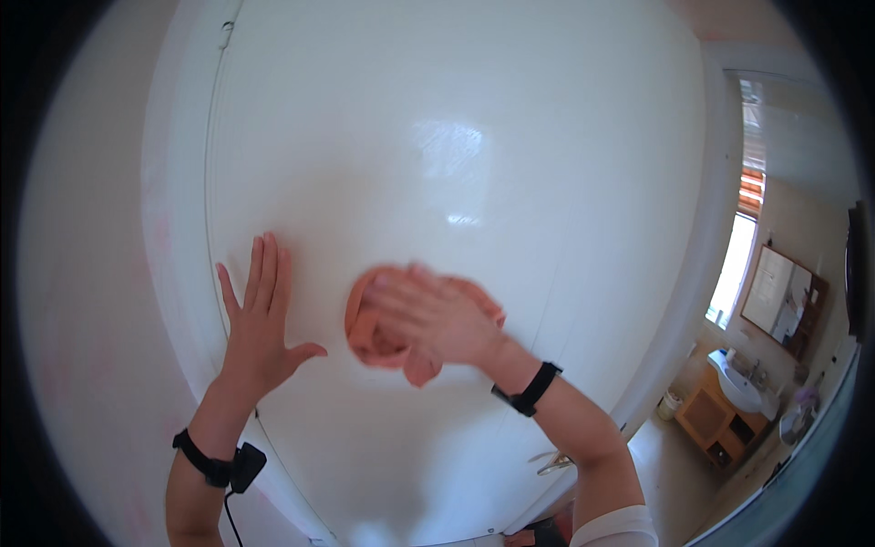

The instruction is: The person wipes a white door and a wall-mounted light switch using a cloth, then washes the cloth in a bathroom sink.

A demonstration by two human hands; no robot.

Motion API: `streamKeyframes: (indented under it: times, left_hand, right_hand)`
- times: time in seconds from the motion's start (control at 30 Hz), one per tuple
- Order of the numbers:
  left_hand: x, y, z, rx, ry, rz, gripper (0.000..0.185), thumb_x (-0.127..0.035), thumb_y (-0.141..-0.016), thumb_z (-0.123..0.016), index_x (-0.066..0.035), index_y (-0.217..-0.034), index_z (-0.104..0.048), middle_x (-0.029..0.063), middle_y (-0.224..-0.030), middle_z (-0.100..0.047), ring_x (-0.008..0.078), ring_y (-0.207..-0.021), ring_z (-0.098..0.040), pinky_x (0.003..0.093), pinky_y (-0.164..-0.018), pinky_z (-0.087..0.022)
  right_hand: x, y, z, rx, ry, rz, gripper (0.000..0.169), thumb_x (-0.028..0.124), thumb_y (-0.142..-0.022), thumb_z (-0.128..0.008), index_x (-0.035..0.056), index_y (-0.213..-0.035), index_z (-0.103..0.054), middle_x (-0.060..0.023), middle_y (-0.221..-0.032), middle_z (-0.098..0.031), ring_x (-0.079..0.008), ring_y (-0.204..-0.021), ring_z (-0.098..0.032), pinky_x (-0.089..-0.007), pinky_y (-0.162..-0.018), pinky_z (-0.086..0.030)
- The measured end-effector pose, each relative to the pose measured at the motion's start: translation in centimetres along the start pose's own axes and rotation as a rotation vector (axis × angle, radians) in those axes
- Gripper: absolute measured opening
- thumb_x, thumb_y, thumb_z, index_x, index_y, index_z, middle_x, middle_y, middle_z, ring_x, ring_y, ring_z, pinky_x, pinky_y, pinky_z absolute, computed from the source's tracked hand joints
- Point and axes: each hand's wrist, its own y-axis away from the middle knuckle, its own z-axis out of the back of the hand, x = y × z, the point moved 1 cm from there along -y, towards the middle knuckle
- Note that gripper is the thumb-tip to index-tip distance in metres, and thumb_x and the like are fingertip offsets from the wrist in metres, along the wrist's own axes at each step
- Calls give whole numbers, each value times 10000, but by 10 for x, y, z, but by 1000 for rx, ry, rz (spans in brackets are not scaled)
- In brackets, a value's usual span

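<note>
A white door (444,171) with a glossy surface fills the middle of the view. My left hand (258,314) lies against it near its left edge, fingers spread and holding nothing. My right hand (437,318), slightly blurred, presses a crumpled orange-pink cloth (383,338) flat on the door, right of my left hand. Parts of the cloth stick out around the fingers and below the palm; the rest is hidden under the hand. Each wrist has a black strap on it, the left one with a small box and a cable.
A metal door handle (555,463) is beside my right forearm. The door frame (673,294) stands to the right. Beyond it are a washbasin (738,386) on a wooden cabinet (718,414), a mirror (777,292), a bucket (668,405) and a window (733,263).
</note>
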Motion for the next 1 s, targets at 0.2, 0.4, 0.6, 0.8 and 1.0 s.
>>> streamKeyframes:
  times: [0.2,0.4,0.6,0.8,1.0]
  left_hand:
    - [-7,-6,-29,-85,77,-185,1283,-598,-708,-778,0,-1610,-90,226,-1688,-80,379,-1573,-44,675,-1185,76]
    - [-49,-56,-10,-100,147,-341,1255,-493,-664,-846,13,-1595,-174,226,-1681,-126,365,-1571,-96,704,-1173,38]
    - [-64,-101,7,-164,93,-394,1273,-421,-632,-886,10,-1594,-172,194,-1683,-147,325,-1573,-116,706,-1177,10]
    - [-88,-135,8,-184,108,-374,1244,-384,-671,-891,8,-1598,-160,177,-1690,-135,306,-1577,-91,707,-1178,18]
    - [-90,-130,4,-160,61,-319,1244,-393,-672,-894,21,-1591,-165,202,-1686,-121,309,-1578,-80,710,-1176,21]
  right_hand:
    - [-100,-50,87,-446,213,-490,496,118,-913,-556,-11,-1390,-521,-206,-1477,-488,-396,-1399,-424,-554,-1196,-264]
    - [-104,-55,82,-649,137,-625,486,111,-915,-561,-30,-1373,-477,-221,-1349,-505,-447,-1324,-427,-612,-1169,-250]
    - [-87,-35,79,-477,168,-665,534,98,-882,-570,-59,-1378,-450,-241,-1386,-485,-458,-1311,-436,-632,-1170,-241]
    - [-124,-54,106,-568,237,-632,498,81,-871,-562,-62,-1340,-483,-242,-1345,-527,-445,-1301,-444,-617,-1144,-285]
    - [-75,-22,91,-437,146,-663,517,86,-863,-594,-62,-1347,-491,-230,-1350,-535,-424,-1361,-420,-565,-1167,-288]
